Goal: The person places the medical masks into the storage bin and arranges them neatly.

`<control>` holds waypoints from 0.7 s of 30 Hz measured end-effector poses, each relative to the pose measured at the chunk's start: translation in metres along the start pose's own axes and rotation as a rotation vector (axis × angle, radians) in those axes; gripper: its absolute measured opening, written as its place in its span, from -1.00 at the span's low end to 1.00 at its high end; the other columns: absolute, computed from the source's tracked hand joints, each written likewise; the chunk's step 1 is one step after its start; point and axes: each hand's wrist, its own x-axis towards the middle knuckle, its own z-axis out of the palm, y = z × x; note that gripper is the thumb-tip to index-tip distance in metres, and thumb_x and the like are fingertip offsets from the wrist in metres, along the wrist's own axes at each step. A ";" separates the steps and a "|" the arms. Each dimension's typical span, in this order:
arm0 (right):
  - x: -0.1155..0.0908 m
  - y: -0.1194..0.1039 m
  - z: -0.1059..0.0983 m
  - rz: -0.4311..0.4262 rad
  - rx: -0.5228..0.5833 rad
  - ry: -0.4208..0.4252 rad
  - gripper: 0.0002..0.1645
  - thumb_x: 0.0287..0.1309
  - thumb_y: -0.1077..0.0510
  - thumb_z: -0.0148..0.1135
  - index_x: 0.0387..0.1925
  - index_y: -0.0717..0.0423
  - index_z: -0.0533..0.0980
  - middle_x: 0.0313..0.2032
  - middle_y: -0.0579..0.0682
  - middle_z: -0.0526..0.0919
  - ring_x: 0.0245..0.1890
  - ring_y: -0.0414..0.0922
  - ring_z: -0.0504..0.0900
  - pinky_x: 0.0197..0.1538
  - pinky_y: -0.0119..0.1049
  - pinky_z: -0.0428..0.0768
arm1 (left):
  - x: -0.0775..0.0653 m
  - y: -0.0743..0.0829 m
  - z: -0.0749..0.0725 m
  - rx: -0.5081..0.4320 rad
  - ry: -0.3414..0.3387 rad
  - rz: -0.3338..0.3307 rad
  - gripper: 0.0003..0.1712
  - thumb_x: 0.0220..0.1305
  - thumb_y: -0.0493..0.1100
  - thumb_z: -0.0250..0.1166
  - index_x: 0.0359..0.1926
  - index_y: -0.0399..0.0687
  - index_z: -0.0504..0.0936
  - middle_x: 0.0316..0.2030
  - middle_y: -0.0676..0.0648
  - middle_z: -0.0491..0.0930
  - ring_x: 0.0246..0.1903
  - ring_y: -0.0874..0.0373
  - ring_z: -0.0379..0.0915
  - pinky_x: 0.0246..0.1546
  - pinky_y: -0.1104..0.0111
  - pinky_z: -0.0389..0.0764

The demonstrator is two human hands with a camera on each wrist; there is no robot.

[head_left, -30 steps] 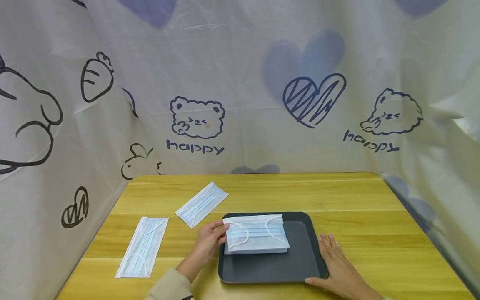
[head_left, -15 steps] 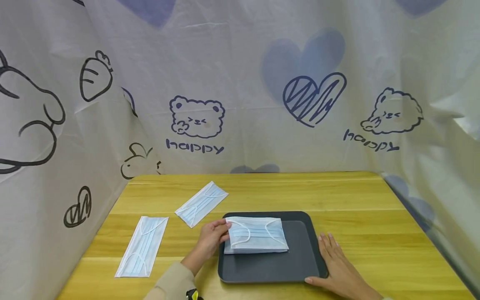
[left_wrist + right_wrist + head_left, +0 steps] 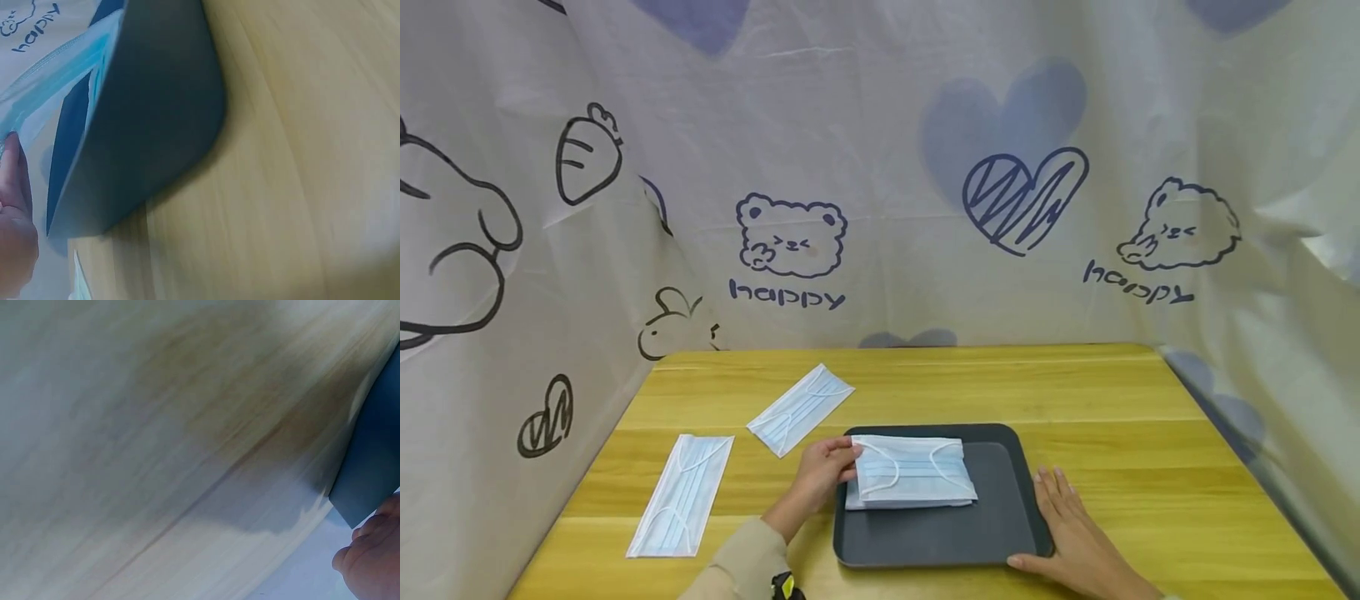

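Pinching the left end of the top mask (image 3: 917,467) with the left hand (image 3: 822,477), by the tray's (image 3: 940,537) left rim. Top mask sits over a mask stack (image 3: 852,499) inside the tray, far-left part. Right hand (image 3: 1078,542): fingers straight, resting against the tray's right side, thumb at its near right corner. Hands apart, tray between. One loose mask (image 3: 681,496) lies left of the tray, another mask (image 3: 801,410) past its far-left corner. Patterned curtain (image 3: 895,167) behind tray.

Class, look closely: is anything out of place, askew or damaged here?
Slightly askew: the top mask, pinched by the left hand, doesn't line up with the pile beneath it in the tray. No spill or damage shows.
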 end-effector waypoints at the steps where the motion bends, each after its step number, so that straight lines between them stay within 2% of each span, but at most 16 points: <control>1: 0.000 0.000 0.000 0.001 0.003 -0.002 0.34 -0.12 -0.42 0.23 0.41 0.29 -0.13 0.41 0.34 -0.12 0.45 -0.02 -0.48 0.12 -0.76 -0.68 | 0.000 0.000 -0.001 0.026 0.004 0.008 -0.64 0.21 -0.35 0.17 -0.03 -0.58 0.42 -0.46 0.00 0.63 -0.55 0.34 0.50 -0.52 0.55 0.59; 4: 0.001 0.000 0.001 0.005 -0.002 0.001 0.34 -0.13 -0.43 0.23 0.41 0.31 -0.11 0.41 0.34 -0.12 0.46 0.03 -0.43 0.12 -0.76 -0.68 | 0.001 0.002 -0.003 0.114 0.023 0.030 -0.67 0.20 -0.34 0.20 -0.09 -0.56 0.48 -0.44 -0.10 0.66 -0.57 0.32 0.50 -0.54 0.51 0.60; 7: 0.001 -0.001 0.002 0.008 -0.012 0.005 0.35 -0.14 -0.44 0.23 0.40 0.32 -0.10 0.41 0.34 -0.11 0.45 -0.02 -0.46 0.13 -0.76 -0.68 | 0.002 0.004 -0.003 0.225 0.058 0.069 -0.71 0.15 -0.33 0.25 -0.16 -0.52 0.54 -0.44 -0.17 0.67 -0.58 0.31 0.49 -0.55 0.45 0.62; 12: 0.000 -0.002 0.001 0.011 -0.003 0.007 0.35 -0.15 -0.43 0.24 0.40 0.33 -0.09 0.41 0.34 -0.11 0.44 -0.11 -0.53 0.13 -0.76 -0.68 | 0.002 0.005 -0.001 0.397 0.111 0.180 -0.77 0.09 -0.33 0.30 -0.27 -0.47 0.61 -0.48 -0.21 0.64 -0.59 0.29 0.48 -0.57 0.38 0.64; 16: 0.000 -0.004 0.000 0.016 0.008 0.002 0.35 -0.15 -0.43 0.24 0.40 0.33 -0.09 0.41 0.35 -0.12 0.45 -0.05 -0.49 0.13 -0.75 -0.68 | 0.004 0.005 -0.001 0.453 0.124 0.264 -0.84 0.06 -0.37 0.31 -0.37 -0.47 0.61 -0.56 -0.22 0.61 -0.63 0.26 0.46 -0.62 0.38 0.62; 21: 0.000 -0.003 0.000 0.014 0.015 0.003 0.35 -0.14 -0.41 0.25 0.40 0.33 -0.10 0.41 0.35 -0.12 0.44 -0.07 -0.51 0.13 -0.76 -0.68 | 0.006 0.005 -0.002 0.487 0.139 0.325 -0.90 0.05 -0.41 0.31 -0.44 -0.46 0.62 -0.60 -0.23 0.60 -0.68 0.26 0.45 -0.67 0.42 0.59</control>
